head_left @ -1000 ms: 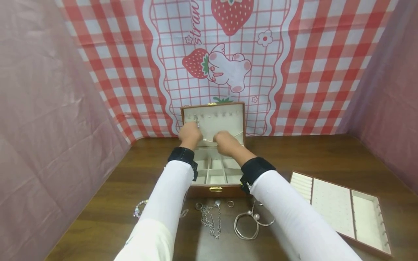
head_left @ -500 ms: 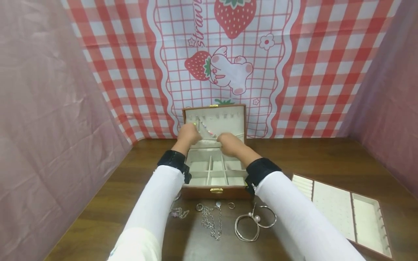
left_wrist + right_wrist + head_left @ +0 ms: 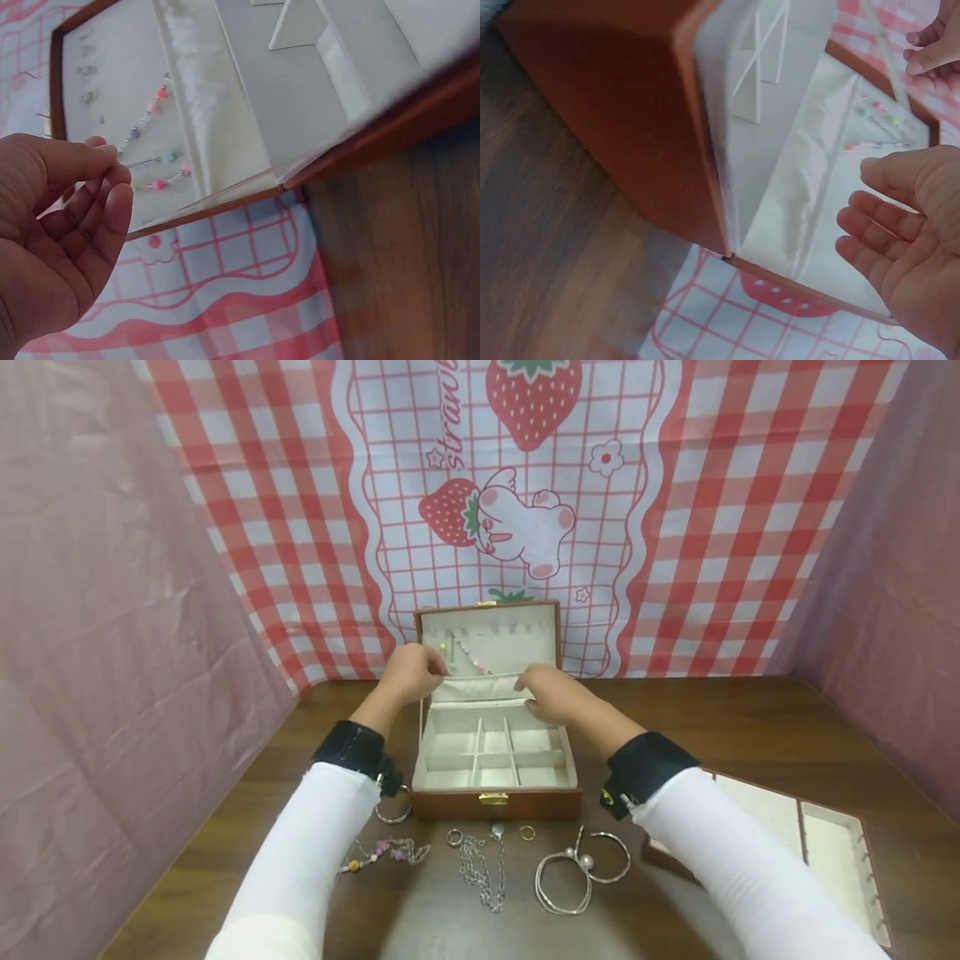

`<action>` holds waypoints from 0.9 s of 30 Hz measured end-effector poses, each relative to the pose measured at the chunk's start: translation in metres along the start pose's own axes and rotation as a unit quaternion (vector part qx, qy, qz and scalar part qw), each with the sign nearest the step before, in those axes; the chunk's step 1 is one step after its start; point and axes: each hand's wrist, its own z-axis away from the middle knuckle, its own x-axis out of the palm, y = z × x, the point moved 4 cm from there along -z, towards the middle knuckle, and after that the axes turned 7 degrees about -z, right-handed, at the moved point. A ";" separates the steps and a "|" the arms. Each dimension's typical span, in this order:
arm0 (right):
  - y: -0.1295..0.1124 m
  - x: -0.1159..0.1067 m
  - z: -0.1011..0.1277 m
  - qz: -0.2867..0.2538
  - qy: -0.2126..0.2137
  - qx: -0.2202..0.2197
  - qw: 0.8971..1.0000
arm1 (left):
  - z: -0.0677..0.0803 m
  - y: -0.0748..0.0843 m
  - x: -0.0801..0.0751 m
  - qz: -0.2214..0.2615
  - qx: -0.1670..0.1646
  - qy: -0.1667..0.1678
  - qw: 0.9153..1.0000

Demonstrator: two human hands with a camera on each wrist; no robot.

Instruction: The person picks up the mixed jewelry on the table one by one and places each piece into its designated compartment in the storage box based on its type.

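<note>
A brown jewellery box [image 3: 495,806] stands with its lid raised. From a hook on the lid's left side hangs a colourful beaded necklace [image 3: 477,665], its lower part at the gathered pocket [image 3: 480,688]. My left hand [image 3: 408,675] is at the lid's left edge. In the left wrist view its thumb and forefinger come close together, with beads [image 3: 158,184] just behind them; the right wrist view shows that hand apart from the necklace. My right hand [image 3: 558,692] is in front of the lid's lower right, its fingers [image 3: 870,217] loosely bent and holding nothing.
Before the box lie a silver chain [image 3: 480,868], rings [image 3: 528,833], bangles [image 3: 564,883] and a beaded bracelet [image 3: 367,860]. A jewellery tray [image 3: 836,852] lies at right, partly behind my right sleeve. A strawberry-print cloth [image 3: 517,510] hangs behind.
My hands have moved apart, left hand leftward and right hand rightward. My right fingers have spread from their curl. The beaded strand now hangs in the lid, away from both hands.
</note>
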 end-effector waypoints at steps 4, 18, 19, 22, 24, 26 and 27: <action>-0.005 -0.006 0.013 -0.003 0.013 -0.023 1.000 | 0.013 0.005 -0.008 -0.021 0.037 0.020 0.999; -0.016 -0.005 0.070 -0.060 0.054 -0.061 0.995 | 0.081 0.002 -0.015 0.020 0.108 0.067 0.992; -0.016 -0.002 0.074 -0.065 0.055 -0.065 0.994 | 0.086 -0.001 -0.013 0.025 0.106 0.064 0.992; -0.018 0.005 0.085 -0.076 0.056 -0.073 0.993 | 0.100 -0.007 -0.008 0.030 0.105 0.055 0.993; -0.019 0.010 0.092 -0.082 0.052 -0.075 0.992 | 0.108 -0.012 -0.004 0.030 0.105 0.048 0.993; -0.020 0.015 0.097 -0.082 0.047 -0.073 0.993 | 0.116 -0.018 0.000 0.033 0.103 0.040 0.993; -0.021 0.016 0.099 -0.083 0.045 -0.071 0.993 | 0.119 -0.021 0.002 0.036 0.099 0.034 0.994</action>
